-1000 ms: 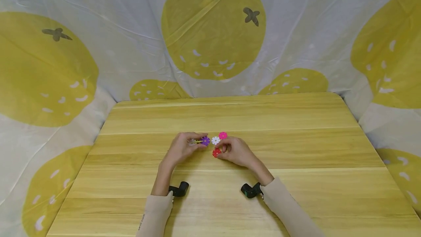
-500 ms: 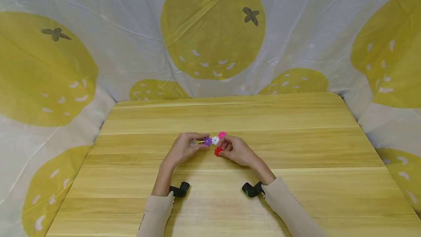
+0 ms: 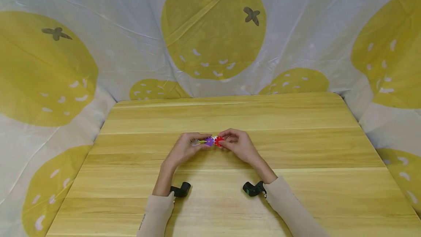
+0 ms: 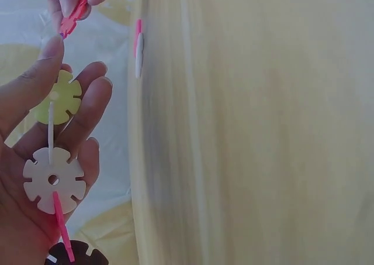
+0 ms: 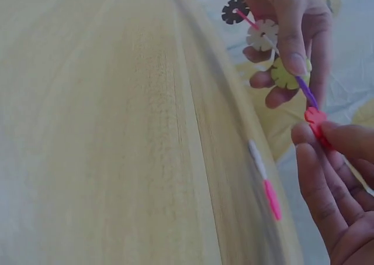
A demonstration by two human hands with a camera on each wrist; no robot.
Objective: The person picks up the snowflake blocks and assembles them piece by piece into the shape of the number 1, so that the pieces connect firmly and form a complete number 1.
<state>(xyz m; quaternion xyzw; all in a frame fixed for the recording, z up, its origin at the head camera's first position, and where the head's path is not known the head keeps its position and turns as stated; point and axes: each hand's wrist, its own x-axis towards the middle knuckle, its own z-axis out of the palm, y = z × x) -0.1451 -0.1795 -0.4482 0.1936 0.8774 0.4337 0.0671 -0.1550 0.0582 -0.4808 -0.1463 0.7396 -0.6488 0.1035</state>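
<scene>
My left hand (image 3: 186,148) pinches a purple notched disc (image 3: 209,141) at the end of a chain of slotted-together snowflake discs. Running back over its palm, the left wrist view shows a yellow disc (image 4: 71,98), a thin white one, a white disc (image 4: 40,180), a pink disc (image 4: 63,231) seen edge-on and a black disc (image 4: 85,254). Between thumb and fingers, my right hand (image 3: 241,146) holds a red disc (image 3: 218,141). In the right wrist view, the red disc's edge meets the purple disc's end, the two at an angle.
A loose white disc (image 5: 257,158) and a loose pink disc (image 5: 272,199) lie side by side on the wooden table (image 3: 210,207), just beyond the hands. Behind the table hangs a curtain (image 3: 296,28) with yellow fruit prints. Black wrist cameras stick out from both wrists.
My right hand has brought the red disc up from nearer me to the purple disc's edge. My left hand has shifted slightly right. The loose discs are now mostly covered in the head view.
</scene>
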